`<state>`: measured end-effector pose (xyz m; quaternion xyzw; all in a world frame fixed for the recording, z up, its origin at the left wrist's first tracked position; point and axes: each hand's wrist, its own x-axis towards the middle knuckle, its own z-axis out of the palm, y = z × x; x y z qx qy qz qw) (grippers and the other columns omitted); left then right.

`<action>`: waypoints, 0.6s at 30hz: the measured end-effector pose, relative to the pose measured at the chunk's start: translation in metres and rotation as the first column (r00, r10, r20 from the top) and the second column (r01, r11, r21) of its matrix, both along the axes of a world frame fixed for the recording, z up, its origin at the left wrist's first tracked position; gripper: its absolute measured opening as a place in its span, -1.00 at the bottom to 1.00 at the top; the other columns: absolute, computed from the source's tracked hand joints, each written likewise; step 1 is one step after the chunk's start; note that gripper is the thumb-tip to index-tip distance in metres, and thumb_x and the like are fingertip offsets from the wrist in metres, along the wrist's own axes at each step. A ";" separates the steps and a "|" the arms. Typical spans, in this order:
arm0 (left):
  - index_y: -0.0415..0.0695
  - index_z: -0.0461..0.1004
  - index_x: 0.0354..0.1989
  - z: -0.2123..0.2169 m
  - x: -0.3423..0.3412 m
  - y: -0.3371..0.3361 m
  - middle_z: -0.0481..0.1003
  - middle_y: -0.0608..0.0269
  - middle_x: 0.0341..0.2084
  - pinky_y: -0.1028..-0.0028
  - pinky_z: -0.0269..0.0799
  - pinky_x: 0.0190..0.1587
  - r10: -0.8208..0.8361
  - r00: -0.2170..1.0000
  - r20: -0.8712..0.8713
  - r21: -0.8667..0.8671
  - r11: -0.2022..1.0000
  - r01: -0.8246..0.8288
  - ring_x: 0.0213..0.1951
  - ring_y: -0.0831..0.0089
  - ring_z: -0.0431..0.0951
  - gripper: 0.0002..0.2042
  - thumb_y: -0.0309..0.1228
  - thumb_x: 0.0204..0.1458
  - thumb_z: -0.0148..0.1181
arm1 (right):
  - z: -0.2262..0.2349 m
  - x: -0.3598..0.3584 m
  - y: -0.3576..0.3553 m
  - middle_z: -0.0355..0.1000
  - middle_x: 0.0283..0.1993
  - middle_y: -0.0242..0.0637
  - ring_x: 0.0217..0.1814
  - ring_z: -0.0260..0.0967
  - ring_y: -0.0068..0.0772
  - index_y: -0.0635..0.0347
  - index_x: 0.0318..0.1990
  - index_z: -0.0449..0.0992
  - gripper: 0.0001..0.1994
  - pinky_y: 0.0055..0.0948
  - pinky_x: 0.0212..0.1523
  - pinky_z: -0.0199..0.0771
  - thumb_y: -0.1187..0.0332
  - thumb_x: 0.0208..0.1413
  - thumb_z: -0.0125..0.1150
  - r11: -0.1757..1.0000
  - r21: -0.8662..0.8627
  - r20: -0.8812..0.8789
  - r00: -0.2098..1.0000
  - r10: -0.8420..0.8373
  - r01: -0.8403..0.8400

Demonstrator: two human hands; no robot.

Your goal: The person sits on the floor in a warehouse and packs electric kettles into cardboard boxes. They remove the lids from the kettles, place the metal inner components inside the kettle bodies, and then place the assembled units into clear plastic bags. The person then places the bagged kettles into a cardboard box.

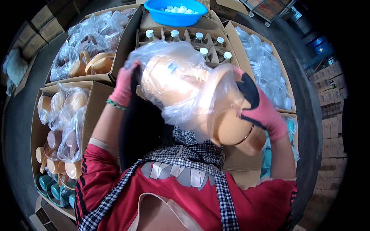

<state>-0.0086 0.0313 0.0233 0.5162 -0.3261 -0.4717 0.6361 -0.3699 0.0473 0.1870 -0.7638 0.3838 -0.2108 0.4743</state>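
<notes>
Cartons (96, 81) surround two hands (260, 111) holding one bagged jug (181, 84).

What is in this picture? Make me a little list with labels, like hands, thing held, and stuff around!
left hand: pink glove, gripping the clear plastic bag at its left edge
right hand: pink-and-black glove, holding the bagged jug from the right
thing held: orange plastic jug, wrapped in the bag, tilted
behind: cardboard box of white-capped bottles; blue plastic basin
left side: cardboard boxes of bagged orange jugs
clothing: red top, checked apron straps
</notes>
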 end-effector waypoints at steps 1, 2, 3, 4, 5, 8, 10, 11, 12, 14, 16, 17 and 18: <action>-0.25 0.40 -0.25 0.000 0.012 0.001 0.43 0.26 -0.40 0.55 0.33 -0.38 0.156 0.986 0.064 0.022 0.987 -0.158 -0.37 0.54 0.42 -0.70 -0.25 -0.03 0.06 | -0.007 -0.001 0.009 0.22 0.00 -0.28 -0.26 0.28 -0.50 0.20 0.16 0.03 -0.28 -0.54 -0.14 0.28 0.51 -0.28 0.16 0.997 -0.049 0.013 0.998 -0.065 0.066; -0.25 0.38 -0.21 -0.001 0.032 0.001 0.43 0.22 -0.36 0.52 0.34 -0.34 0.254 0.965 -0.064 -0.050 0.965 -0.257 -0.37 0.51 0.42 -0.69 -0.26 -0.01 0.03 | -0.015 -0.004 0.018 0.27 -0.06 -0.33 -0.19 0.25 -0.49 0.22 0.12 0.11 -0.34 -0.51 -0.08 0.24 0.46 -0.26 0.19 0.986 -0.095 0.025 0.990 -0.137 0.139; -0.26 0.36 -0.17 -0.003 0.057 -0.001 0.42 0.18 -0.33 0.49 0.35 -0.31 0.329 0.924 -0.196 -0.107 0.929 -0.354 -0.37 0.47 0.43 -0.69 -0.27 0.01 -0.01 | -0.012 -0.010 0.025 0.30 -0.14 -0.34 -0.23 0.26 -0.51 0.24 0.05 0.17 -0.41 -0.53 -0.13 0.25 0.44 -0.25 0.19 0.983 -0.029 -0.050 0.982 -0.184 0.183; -0.27 0.34 -0.15 -0.011 0.104 0.004 0.41 0.15 -0.30 0.47 0.35 -0.26 0.350 0.881 -0.319 -0.168 0.894 -0.416 -0.32 0.41 0.42 -0.69 -0.29 0.03 -0.05 | -0.006 -0.013 0.030 0.32 -0.21 -0.35 -0.26 0.26 -0.54 0.27 -0.02 0.23 -0.47 -0.54 -0.18 0.26 0.42 -0.24 0.19 0.976 0.038 -0.115 0.971 -0.211 0.216; -0.28 0.31 -0.12 -0.015 0.144 0.011 0.39 0.13 -0.27 0.45 0.34 -0.22 0.362 0.825 -0.435 -0.224 0.843 -0.488 -0.27 0.35 0.42 -0.69 -0.32 0.06 -0.09 | -0.001 -0.013 0.029 0.34 -0.29 -0.36 -0.30 0.26 -0.57 0.29 -0.08 0.30 -0.54 -0.56 -0.22 0.28 0.41 -0.24 0.20 0.965 0.101 -0.173 0.960 -0.221 0.240; -0.21 0.38 -0.19 -0.003 0.145 0.044 0.34 0.03 -0.22 0.33 0.31 -0.14 0.718 0.692 0.078 -0.406 0.656 -0.636 -0.14 0.17 0.34 -0.74 -0.37 -0.04 0.02 | -0.007 -0.029 0.020 0.32 -0.48 -0.43 -0.51 0.21 -0.71 0.32 -0.28 0.36 -0.68 -0.66 -0.48 0.23 0.39 -0.26 0.21 0.899 0.328 -0.130 0.956 -0.262 0.291; -0.17 0.43 -0.25 -0.017 0.126 0.062 0.31 -0.02 -0.20 0.26 0.29 -0.13 0.724 0.161 0.671 -0.655 0.681 -0.328 -0.11 0.09 0.31 -0.77 -0.41 -0.14 0.09 | -0.008 -0.027 0.020 0.30 -0.52 -0.44 -0.59 0.17 -0.73 0.32 -0.30 0.36 -0.72 -0.70 -0.57 0.19 0.41 -0.23 0.20 0.893 0.301 -0.132 0.943 -0.307 0.333; -0.12 0.46 -0.39 -0.015 0.100 0.066 0.30 -0.05 -0.23 0.17 0.23 -0.10 0.655 -0.129 0.744 -0.668 0.735 -0.121 -0.15 0.06 0.32 -0.79 -0.46 -0.31 0.14 | -0.006 -0.022 0.023 0.30 -0.53 -0.43 -0.62 0.16 -0.73 0.32 -0.29 0.35 -0.71 -0.71 -0.60 0.16 0.40 -0.21 0.18 0.887 0.251 -0.053 0.920 -0.388 0.388; -0.15 0.43 -0.42 -0.017 0.069 0.073 0.31 -0.02 -0.28 0.16 0.18 -0.09 0.418 -0.365 0.832 -0.461 0.886 -0.038 -0.20 0.07 0.31 -0.79 -0.45 -0.34 0.11 | -0.003 -0.015 0.026 0.29 -0.53 -0.41 -0.65 0.15 -0.72 0.33 -0.27 0.34 -0.70 -0.72 -0.63 0.13 0.38 -0.20 0.17 0.871 0.205 0.031 0.886 -0.462 0.446; -0.22 0.41 -0.37 -0.013 -0.013 0.088 0.33 0.04 -0.30 0.17 0.14 -0.11 0.089 -0.481 0.872 -0.044 0.994 0.104 -0.24 0.16 0.31 -0.72 -0.33 -0.28 0.03 | -0.001 -0.018 0.018 0.33 -0.50 -0.38 -0.58 0.21 -0.67 0.32 -0.20 0.31 -0.70 -0.71 -0.58 0.20 0.41 -0.11 0.12 0.898 0.237 0.257 0.867 -0.427 0.371; -0.20 0.42 -0.38 -0.030 -0.065 0.113 0.36 0.07 -0.32 0.20 0.20 -0.13 -0.263 -0.311 0.913 0.399 0.731 0.554 -0.24 0.20 0.35 -0.74 -0.32 -0.25 0.02 | -0.021 0.006 0.008 0.34 -0.48 -0.36 -0.48 0.26 -0.62 0.30 -0.18 0.32 -0.73 -0.66 -0.49 0.28 0.44 -0.09 0.10 0.883 0.370 0.502 0.737 -0.453 0.290; -0.23 0.39 -0.24 -0.025 -0.090 0.120 0.36 0.06 -0.24 0.29 0.22 -0.08 -0.664 -0.148 0.733 0.572 0.484 0.662 -0.19 0.23 0.36 -0.68 -0.31 -0.17 0.03 | -0.036 0.024 0.006 0.35 -0.47 -0.35 -0.43 0.29 -0.59 0.29 -0.18 0.32 -0.74 -0.63 -0.44 0.32 0.45 -0.07 0.09 0.878 0.427 0.611 0.646 -0.458 0.219; -0.23 0.29 -0.10 -0.039 -0.103 0.133 0.29 0.04 -0.13 0.35 0.13 0.01 -0.802 0.073 0.593 0.437 0.396 0.807 -0.07 0.23 0.28 -0.61 -0.29 -0.11 0.02 | -0.049 0.039 0.007 0.35 -0.45 -0.34 -0.39 0.30 -0.55 0.27 -0.19 0.33 -0.77 -0.57 -0.38 0.34 0.47 -0.06 0.07 0.939 0.284 0.619 0.711 -0.333 0.192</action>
